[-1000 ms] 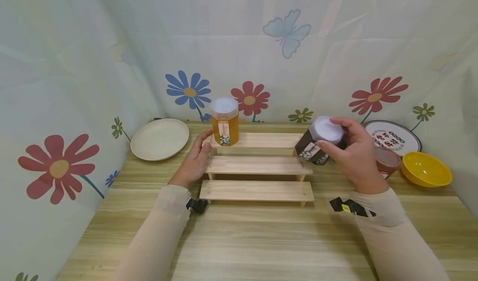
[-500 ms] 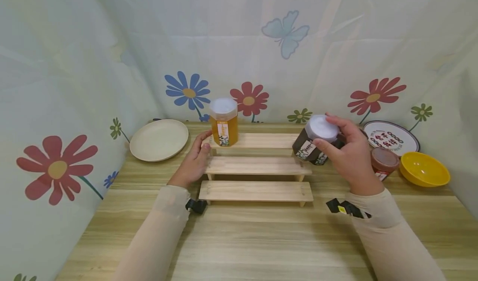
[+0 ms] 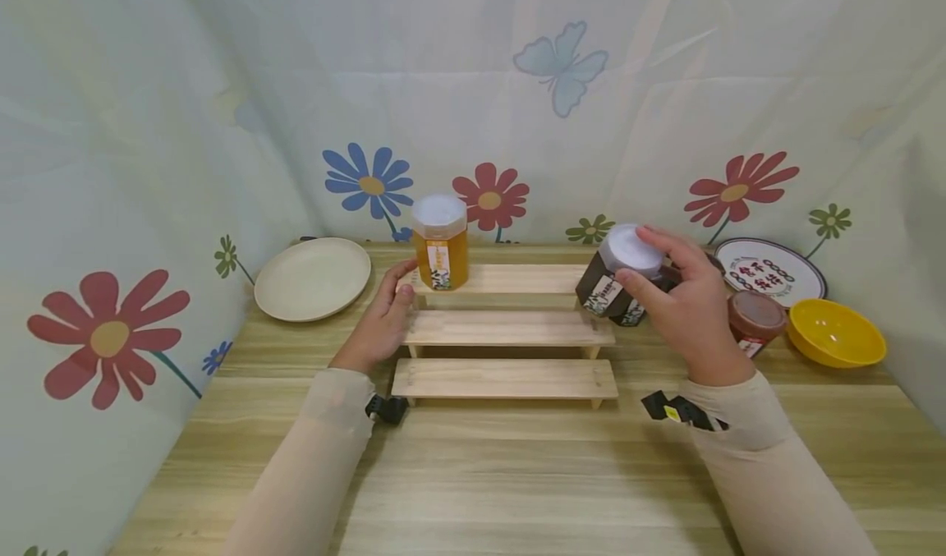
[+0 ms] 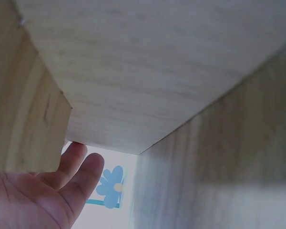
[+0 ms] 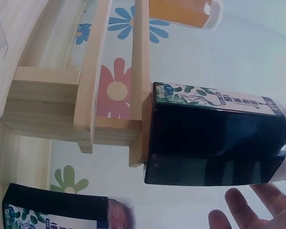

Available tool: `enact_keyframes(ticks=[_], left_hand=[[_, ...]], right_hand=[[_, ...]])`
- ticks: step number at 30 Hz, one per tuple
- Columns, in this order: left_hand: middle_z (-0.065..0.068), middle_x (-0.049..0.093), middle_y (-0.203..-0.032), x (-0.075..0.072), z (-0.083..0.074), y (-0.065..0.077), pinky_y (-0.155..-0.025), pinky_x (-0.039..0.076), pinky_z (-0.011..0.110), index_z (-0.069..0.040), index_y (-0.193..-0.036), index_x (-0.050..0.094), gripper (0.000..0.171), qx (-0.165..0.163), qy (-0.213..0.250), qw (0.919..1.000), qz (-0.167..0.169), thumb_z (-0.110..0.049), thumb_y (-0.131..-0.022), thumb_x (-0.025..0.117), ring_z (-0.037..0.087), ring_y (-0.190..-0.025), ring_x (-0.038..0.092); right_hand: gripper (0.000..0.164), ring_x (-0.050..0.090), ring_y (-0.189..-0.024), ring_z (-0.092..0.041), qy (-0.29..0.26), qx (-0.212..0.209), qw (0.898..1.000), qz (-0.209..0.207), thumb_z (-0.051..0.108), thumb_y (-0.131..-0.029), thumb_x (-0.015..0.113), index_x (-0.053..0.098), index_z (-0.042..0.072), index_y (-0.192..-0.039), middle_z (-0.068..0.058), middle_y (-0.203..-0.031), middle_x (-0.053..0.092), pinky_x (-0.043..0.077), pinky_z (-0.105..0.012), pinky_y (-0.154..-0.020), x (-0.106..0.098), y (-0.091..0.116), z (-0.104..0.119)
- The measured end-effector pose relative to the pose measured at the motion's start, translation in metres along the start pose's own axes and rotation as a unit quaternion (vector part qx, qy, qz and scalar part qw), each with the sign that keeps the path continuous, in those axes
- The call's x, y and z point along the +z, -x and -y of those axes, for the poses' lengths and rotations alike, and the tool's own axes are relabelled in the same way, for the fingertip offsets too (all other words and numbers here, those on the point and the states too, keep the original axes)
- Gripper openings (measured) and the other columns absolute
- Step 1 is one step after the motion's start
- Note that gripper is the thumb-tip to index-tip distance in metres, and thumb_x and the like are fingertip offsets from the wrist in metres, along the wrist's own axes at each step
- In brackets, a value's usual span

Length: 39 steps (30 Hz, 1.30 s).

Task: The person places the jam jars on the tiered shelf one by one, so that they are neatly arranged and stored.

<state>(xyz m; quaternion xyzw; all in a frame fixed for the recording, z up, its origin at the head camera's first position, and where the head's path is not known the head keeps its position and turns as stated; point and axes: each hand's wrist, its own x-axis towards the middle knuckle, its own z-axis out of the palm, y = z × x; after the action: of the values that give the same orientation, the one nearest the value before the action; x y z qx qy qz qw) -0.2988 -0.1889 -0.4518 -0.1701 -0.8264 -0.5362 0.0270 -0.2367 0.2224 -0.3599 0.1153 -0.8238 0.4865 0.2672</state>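
Note:
A dark hexagonal jar [image 3: 600, 283] with a white lid is held by its top in my right hand [image 3: 683, 301], tilted at the right end of the wooden three-tier rack [image 3: 505, 378]. In the right wrist view the jar's base is right at the end of the top tier [image 5: 142, 81]. My left hand [image 3: 380, 322] grips the rack's left end by the top tier; in the left wrist view its fingers [image 4: 83, 174] show beyond a wooden leg [image 4: 33, 119]. An amber jar [image 3: 443, 252] with a white lid stands upright on the top tier's left end.
A cream plate [image 3: 312, 279] lies left of the rack. On the right are a jar with a reddish-brown lid [image 3: 757, 318], a yellow bowl [image 3: 835, 334] and a patterned white plate [image 3: 769, 273]. Another dark jar [image 5: 57, 210] shows low in the right wrist view.
My right hand and the dark jar have shifted slightly left toward the rack, showing more of the reddish-brown-lidded jar. My left hand keeps its place on the rack. The head view has drifted slightly.

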Motion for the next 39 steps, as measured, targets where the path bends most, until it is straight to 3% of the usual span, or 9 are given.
enact_keyframes(ticks=[9, 22, 33, 39], left_hand=[[0.015, 0.025, -0.172, -0.001, -0.002, 0.001, -0.127, 0.021, 0.060, -0.015, -0.165, 0.026, 0.053, -0.005, 0.004, 1.0000, 0.003, -0.037, -0.117, 0.029, 0.035, -0.158, 0.023], [0.015, 0.028, -0.171, 0.000, -0.003, 0.000, -0.128, 0.021, 0.058, -0.015, -0.164, 0.027, 0.051, -0.004, 0.003, 1.0000, -0.003, -0.035, -0.117, 0.029, 0.034, -0.157, 0.026], [0.015, 0.027, -0.171, -0.002, -0.003, 0.002, -0.128, 0.019, 0.058, -0.015, -0.164, 0.027, 0.052, -0.006, 0.004, 1.0000, -0.003, -0.036, -0.117, 0.030, 0.033, -0.158, 0.024], [0.016, 0.027, -0.171, -0.001, -0.003, 0.001, -0.128, 0.019, 0.060, -0.013, -0.164, 0.027, 0.051, 0.000, 0.001, 1.0000, -0.003, -0.032, -0.117, 0.030, 0.035, -0.158, 0.024]], right_hand=[[0.060, 0.051, -0.121, -0.003, 0.000, 0.015, 1.000, 0.006, 0.012, -0.093, 0.083, 0.063, 0.016, -0.148, -0.006, -0.153, 0.056, 0.044, -0.012, -0.094, 0.002, -0.003, -0.001], [0.054, 0.056, -0.109, -0.006, -0.017, -0.011, 1.000, 0.011, 0.009, -0.093, 0.082, 0.066, 0.008, -0.144, -0.014, -0.144, 0.061, 0.048, -0.010, -0.085, 0.003, -0.012, 0.004], [0.051, 0.054, -0.118, -0.012, -0.003, 0.019, 0.999, 0.039, 0.019, -0.096, 0.080, 0.066, 0.012, -0.144, -0.009, -0.145, 0.060, 0.051, -0.021, -0.096, 0.008, -0.025, 0.006], [0.050, 0.055, -0.116, -0.013, -0.023, 0.021, 0.999, 0.041, 0.021, -0.097, 0.079, 0.066, 0.012, -0.144, -0.009, -0.147, 0.059, 0.050, -0.015, -0.091, 0.014, -0.028, 0.007]])
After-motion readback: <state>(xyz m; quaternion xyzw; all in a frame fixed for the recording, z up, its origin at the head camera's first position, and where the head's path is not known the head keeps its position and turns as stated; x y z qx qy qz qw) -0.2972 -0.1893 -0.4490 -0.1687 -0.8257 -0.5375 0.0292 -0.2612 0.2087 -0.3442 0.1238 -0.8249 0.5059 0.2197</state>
